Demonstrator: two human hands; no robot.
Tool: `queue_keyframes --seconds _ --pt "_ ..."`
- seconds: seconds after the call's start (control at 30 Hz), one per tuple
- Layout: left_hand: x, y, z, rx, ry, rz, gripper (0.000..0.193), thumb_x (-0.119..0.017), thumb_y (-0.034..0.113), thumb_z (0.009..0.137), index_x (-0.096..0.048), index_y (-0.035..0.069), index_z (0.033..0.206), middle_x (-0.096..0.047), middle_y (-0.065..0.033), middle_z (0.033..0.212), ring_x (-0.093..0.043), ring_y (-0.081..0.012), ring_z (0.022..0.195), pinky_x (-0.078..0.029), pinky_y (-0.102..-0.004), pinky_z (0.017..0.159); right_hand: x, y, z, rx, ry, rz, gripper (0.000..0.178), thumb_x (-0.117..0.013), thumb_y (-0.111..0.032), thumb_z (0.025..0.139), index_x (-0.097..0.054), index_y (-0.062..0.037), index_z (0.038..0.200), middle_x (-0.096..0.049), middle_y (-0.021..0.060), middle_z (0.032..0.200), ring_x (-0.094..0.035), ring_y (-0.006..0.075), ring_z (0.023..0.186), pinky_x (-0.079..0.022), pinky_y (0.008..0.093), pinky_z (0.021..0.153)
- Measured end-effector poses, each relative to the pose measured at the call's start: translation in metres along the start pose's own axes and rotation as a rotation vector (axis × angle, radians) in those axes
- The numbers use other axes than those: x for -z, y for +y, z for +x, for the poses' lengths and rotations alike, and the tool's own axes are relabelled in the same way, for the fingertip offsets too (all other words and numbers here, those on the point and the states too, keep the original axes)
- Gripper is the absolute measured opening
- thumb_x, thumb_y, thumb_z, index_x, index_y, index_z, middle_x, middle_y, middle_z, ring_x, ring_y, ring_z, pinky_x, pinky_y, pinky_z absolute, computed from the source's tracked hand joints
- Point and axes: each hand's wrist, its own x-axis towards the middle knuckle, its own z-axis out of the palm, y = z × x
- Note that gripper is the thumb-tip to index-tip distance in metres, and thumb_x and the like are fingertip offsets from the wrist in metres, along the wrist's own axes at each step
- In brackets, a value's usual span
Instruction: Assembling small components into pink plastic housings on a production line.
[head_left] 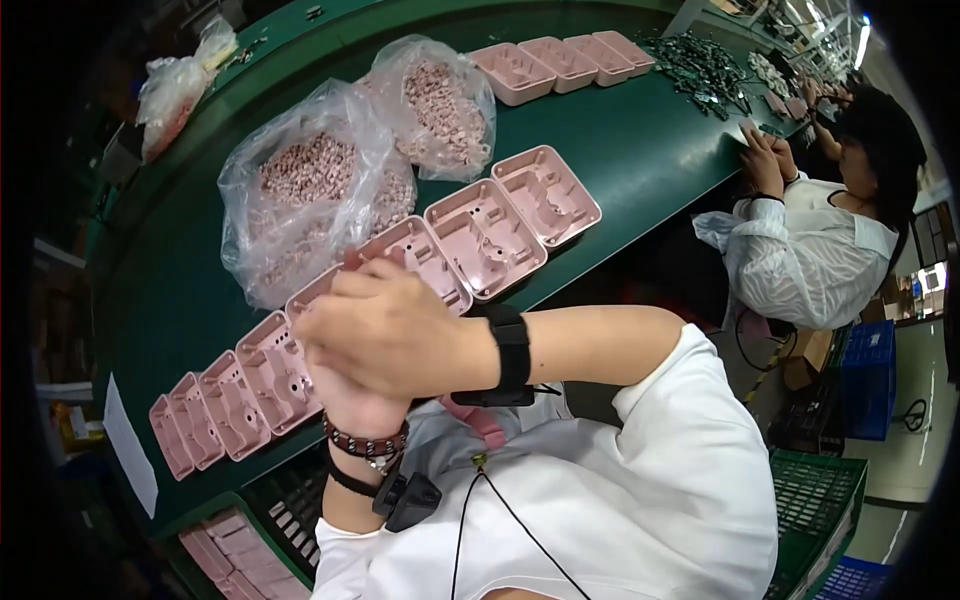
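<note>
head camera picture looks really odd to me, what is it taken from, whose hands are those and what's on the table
It comes from a wide fisheye camera worn on the head, looking down, so straight edges bend. There is no machine, just the wearer's bare hands: the right hand crosses over the left hand, hiding whatever they may hold. On the green table stand open pink plastic housings and clear plastic bags of small pink parts. A co-worker sits at right.
</note>
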Motion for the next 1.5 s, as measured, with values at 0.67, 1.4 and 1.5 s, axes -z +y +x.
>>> queue_keyframes --seconds 0.67,1.4,1.5 --pt "-0.032 -0.086 0.059 0.264 -0.177 0.536 0.025 -0.050 0.025 0.091 -0.053 0.003 0.104 -0.053 0.0007 0.071 -0.051 -0.0081 0.060 -0.039 -0.0205 0.054 0.111 0.095 -0.074 -0.198 0.123 0.209 0.049 -0.061 -0.038 0.080 -0.036 -0.0104 0.112 -0.068 0.0062 0.085 -0.062 0.0222 0.094 -0.025 0.0399 0.097" --pt "-0.031 -0.087 0.093 -0.030 -0.322 1.651 0.017 -0.062 0.006 0.080 -0.060 0.000 0.096 -0.060 -0.0095 0.071 -0.058 -0.0170 0.054 -0.043 -0.0259 0.048 0.158 0.124 -0.060 0.120 -0.314 -0.352 0.016 -0.066 -0.016 0.054 -0.062 -0.0148 0.070 -0.058 -0.0058 0.072 -0.056 0.0106 0.070 -0.033 0.0304 0.067" --pt "-0.030 -0.089 0.098 -0.030 -0.303 1.570 0.020 -0.063 0.007 0.080 -0.058 0.000 0.097 -0.057 -0.0070 0.067 -0.054 -0.0139 0.050 -0.042 -0.0242 0.049 0.165 0.141 -0.051 0.085 -0.341 -0.359 0.015 -0.066 -0.014 0.055 -0.061 -0.0137 0.069 -0.057 -0.0058 0.070 -0.055 0.0112 0.068 -0.033 0.0306 0.068"
